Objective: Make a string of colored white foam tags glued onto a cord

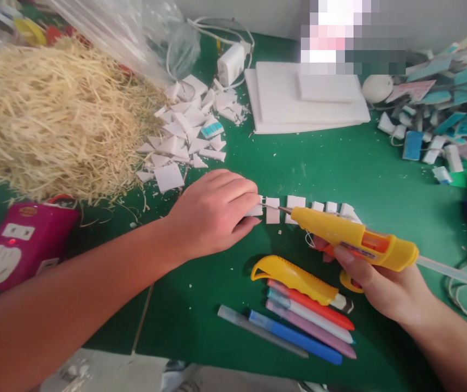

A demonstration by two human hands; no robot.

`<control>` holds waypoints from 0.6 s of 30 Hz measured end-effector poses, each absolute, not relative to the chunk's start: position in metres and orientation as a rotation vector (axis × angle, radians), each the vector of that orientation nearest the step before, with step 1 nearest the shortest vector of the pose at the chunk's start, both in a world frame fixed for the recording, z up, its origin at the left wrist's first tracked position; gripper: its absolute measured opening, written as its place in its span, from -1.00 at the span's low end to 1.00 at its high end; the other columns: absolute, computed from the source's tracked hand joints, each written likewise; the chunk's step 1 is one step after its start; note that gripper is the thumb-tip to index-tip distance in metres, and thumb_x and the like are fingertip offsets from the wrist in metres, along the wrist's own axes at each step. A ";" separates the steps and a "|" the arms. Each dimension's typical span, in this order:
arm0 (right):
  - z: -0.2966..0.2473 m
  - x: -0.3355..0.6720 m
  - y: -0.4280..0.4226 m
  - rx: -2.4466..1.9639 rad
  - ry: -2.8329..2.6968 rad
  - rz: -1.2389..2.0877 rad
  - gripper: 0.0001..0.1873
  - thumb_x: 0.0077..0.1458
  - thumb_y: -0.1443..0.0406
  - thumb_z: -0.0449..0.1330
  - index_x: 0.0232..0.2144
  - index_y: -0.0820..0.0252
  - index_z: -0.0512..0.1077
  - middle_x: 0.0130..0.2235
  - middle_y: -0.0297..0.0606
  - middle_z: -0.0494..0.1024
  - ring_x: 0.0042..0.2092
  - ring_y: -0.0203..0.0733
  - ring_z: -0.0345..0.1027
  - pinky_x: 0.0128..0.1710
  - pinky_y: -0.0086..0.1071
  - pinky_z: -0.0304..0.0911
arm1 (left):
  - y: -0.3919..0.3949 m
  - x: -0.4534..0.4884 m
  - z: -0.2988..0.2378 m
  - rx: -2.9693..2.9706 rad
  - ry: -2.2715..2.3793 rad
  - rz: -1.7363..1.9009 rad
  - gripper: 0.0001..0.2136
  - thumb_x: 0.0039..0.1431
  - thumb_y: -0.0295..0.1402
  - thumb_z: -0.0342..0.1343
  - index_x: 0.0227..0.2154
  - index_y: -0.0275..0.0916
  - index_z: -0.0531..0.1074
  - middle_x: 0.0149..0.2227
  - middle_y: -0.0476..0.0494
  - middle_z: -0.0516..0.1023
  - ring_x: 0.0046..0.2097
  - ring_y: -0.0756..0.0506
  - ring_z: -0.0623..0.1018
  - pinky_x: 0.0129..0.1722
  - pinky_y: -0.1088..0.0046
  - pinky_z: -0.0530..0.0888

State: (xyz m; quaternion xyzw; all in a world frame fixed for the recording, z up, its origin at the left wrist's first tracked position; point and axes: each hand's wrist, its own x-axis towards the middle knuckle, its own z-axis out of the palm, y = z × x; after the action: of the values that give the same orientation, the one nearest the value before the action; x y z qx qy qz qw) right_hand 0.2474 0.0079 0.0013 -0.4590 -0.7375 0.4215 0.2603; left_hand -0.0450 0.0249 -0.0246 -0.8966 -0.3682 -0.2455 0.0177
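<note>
My right hand [380, 283] grips a yellow hot glue gun [351, 234], its metal nozzle pointing left. A clear glue stick [454, 272] sticks out of its back end. My left hand [217, 212] is closed, with thumb and fingers around a small white foam piece [255, 209] at the left end of a row. The nozzle tip is close to that hand, above the row. Beside it lie another white foam piece [272, 211] and several more, some partly hidden behind the gun. A thin strand seems to run between the nozzle and my left fingers.
Below the row lie a yellow utility knife [294, 277] and several pens [294, 337]. Foam scraps [184, 130] and a straw heap [54, 114] fill the left, near a magenta power outlet box [25, 239]. White foam sheets [274, 98] lie behind; cut pieces [441, 120] are heaped right.
</note>
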 end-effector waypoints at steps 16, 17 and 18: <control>0.010 0.239 0.011 -1.218 -1.985 1.184 -0.85 0.23 0.32 0.22 -0.40 0.08 0.52 -0.50 -0.39 0.57 -0.54 -0.34 0.40 -0.51 -0.53 0.36 | 0.028 -0.033 -0.029 -2.771 -1.113 -0.824 -0.63 0.39 -0.30 0.15 0.14 -0.44 0.41 -0.11 -0.29 0.69 -0.08 -0.19 0.67 -0.02 0.26 0.60; 0.011 0.238 0.011 -1.227 -1.991 1.184 -0.85 0.22 0.32 0.21 -0.42 0.09 0.51 -0.52 -0.39 0.56 -0.56 -0.34 0.38 -0.53 -0.53 0.35 | 0.028 -0.031 -0.030 -2.767 -1.088 -0.829 -0.65 0.39 -0.34 0.15 0.13 -0.45 0.41 -0.12 -0.28 0.69 -0.08 -0.18 0.67 -0.01 0.27 0.59; 0.012 0.237 0.011 -1.234 -1.992 1.189 -0.84 0.21 0.32 0.20 -0.44 0.09 0.49 -0.54 -0.39 0.54 -0.58 -0.34 0.35 -0.55 -0.53 0.33 | 0.029 -0.030 -0.030 -2.764 -1.067 -0.831 -0.66 0.39 -0.37 0.14 0.13 -0.45 0.41 -0.12 -0.27 0.69 -0.08 -0.17 0.67 -0.01 0.28 0.59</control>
State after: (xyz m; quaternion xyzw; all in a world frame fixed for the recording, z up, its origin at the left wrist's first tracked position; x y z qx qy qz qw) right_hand 0.2374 0.0115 0.0116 -0.4541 -0.7332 0.4376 0.2545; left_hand -0.0300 0.0287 -0.0300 -0.8978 -0.3466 -0.2699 0.0323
